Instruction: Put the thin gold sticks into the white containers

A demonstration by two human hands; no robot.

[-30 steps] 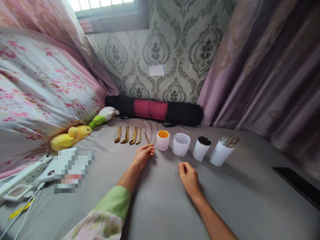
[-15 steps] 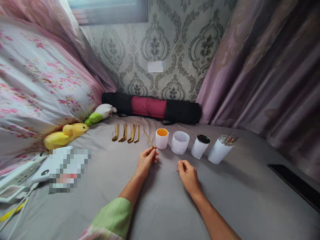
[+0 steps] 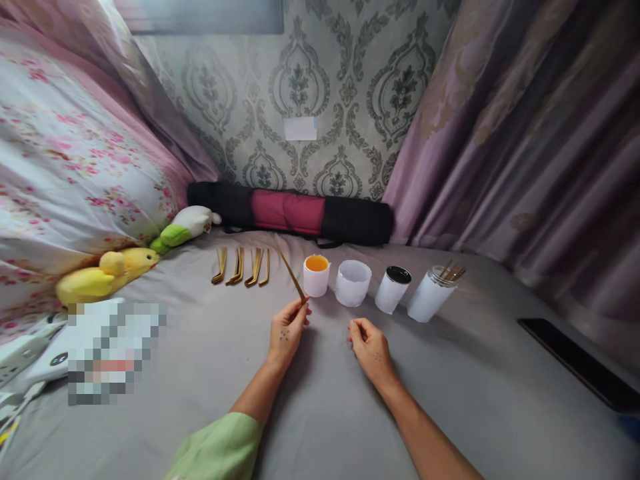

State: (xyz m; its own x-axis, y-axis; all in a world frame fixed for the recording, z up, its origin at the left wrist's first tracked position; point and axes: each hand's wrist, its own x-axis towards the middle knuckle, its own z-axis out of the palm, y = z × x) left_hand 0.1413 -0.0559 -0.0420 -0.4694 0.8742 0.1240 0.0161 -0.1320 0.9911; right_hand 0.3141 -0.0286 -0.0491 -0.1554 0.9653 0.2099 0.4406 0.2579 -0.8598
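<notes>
Pinched in my left hand [image 3: 289, 333] is a thin gold-coloured metal straw [image 3: 291, 275], slanting up and to the left; my fingers cover its lower end. My right hand [image 3: 369, 348] rests on the sheet with fingers curled closed, and nothing shows in it. Small bundles of bent gold straws [image 3: 254, 268] lie left of the held one. Just beyond my left hand stands a white-wrapped cup with an orange inside [image 3: 316, 279]. To its right are a wider white cup [image 3: 353, 285], a white-wrapped can with a dark inside [image 3: 393, 290], and a white-wrapped glass jar [image 3: 430, 295] holding several thin brown sticks.
A black and red rolled bag [image 3: 287, 212] lies along the wall. Plush toys [image 3: 107, 272], a white device [image 3: 55, 357] and a power strip [image 3: 15, 360] are at left. A black phone-like slab [image 3: 575, 360] lies at right on the grey sheet [image 3: 320, 413].
The view has shifted slightly. The straw in my left hand now stands a little more upright and shows more of its length. My right hand stays curled in nearly the same place.
</notes>
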